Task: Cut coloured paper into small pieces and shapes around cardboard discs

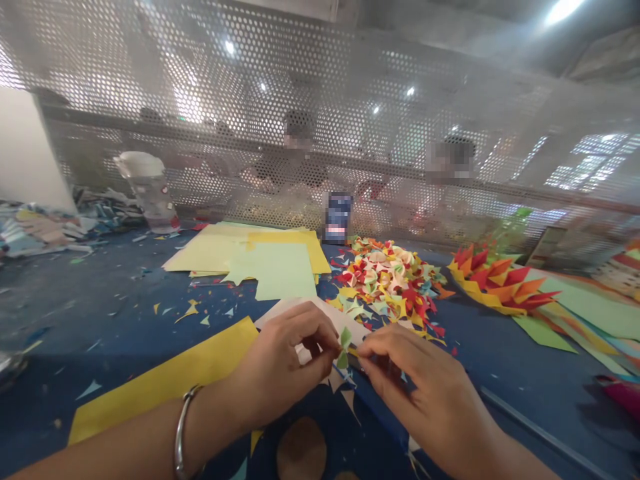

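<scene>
Between my two hands is a small green paper piece (345, 340), folded or curled like a leaf. My left hand (295, 357), with a silver bangle (183, 427) on its wrist, pinches the left side of this piece between thumb and forefinger. My right hand (410, 373) is closed in a pinch just to the right, close to the green piece; what its fingertips grip is too small to make out. A pale pink sheet (350, 320) lies behind the hands. Below them, small paper scraps (350, 400) lie on the dark blue tabletop.
A heap of colourful paper pieces (395, 273) lies past my right hand. Yellow and pale green sheets (285, 267) are stacked beyond my left. A red-orange paper fan shape (505, 287), a cup (150, 193) and a phone (339, 217) stand near the perforated metal screen (210, 147).
</scene>
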